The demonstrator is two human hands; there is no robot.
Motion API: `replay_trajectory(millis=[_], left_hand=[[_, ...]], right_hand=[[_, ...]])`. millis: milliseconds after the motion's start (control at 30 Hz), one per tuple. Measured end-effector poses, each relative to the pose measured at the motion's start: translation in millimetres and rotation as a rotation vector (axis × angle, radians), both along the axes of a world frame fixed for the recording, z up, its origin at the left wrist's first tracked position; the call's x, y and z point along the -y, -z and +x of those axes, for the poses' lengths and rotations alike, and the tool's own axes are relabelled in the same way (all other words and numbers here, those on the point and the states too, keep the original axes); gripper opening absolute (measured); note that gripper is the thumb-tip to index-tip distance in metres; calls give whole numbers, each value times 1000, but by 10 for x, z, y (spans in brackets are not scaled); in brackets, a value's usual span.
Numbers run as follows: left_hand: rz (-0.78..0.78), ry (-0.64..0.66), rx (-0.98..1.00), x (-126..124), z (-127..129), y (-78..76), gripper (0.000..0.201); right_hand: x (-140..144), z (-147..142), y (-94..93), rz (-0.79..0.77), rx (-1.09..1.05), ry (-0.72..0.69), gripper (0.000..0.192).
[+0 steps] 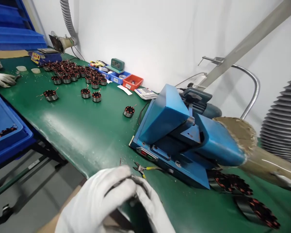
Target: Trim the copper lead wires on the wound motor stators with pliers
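My left hand, in a white glove, is closed at the bottom centre with its fingers bent over. Beside it my right hand, also gloved, curls in so that the fingertips of both meet. Between them is what looks like a wound motor stator, mostly hidden by the fingers; a dark body and a metal edge show. A thin reddish wire end sticks up just beyond the left fingers. Side cutters with yellow-green handles lie on the green table just past my hands.
A blue machine with red and green buttons stands right of centre. Several stators lie at its right; more crowd the back left. A blue bin stands left. Another person's gloved hand rests at the far left.
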State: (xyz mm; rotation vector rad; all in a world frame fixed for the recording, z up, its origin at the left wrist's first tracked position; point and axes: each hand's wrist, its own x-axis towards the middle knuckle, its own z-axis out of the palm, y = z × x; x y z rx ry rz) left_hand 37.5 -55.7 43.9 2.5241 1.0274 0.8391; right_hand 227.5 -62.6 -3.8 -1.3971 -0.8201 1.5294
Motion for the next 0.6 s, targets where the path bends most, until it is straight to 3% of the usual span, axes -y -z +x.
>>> replay_trajectory(millis=[67, 200, 300, 367, 400, 467, 600], left_hand=[[-62, 197, 30, -179, 100, 51, 69], [-211, 220, 30, -360, 295, 327, 100], [-219, 134, -32, -285, 271, 380, 96], [-185, 78, -66, -215, 201, 348, 93], [-174, 63, -80, -188, 167, 337, 94], [-166, 43, -88, -159, 117, 354, 96], [-153, 5, -59, -150, 108, 502, 108]], right_hand=[[-11, -95, 7, 15, -9, -55, 34], [4, -185, 22, -49, -162, -114, 43], [68, -28, 6, -19, -402, 71, 36], [101, 107, 11, 54, -408, 269, 31], [104, 152, 26, 68, -356, 303, 31], [80, 164, 69, 43, -191, 233, 35], [-59, -50, 94, 21, 72, -37, 45]])
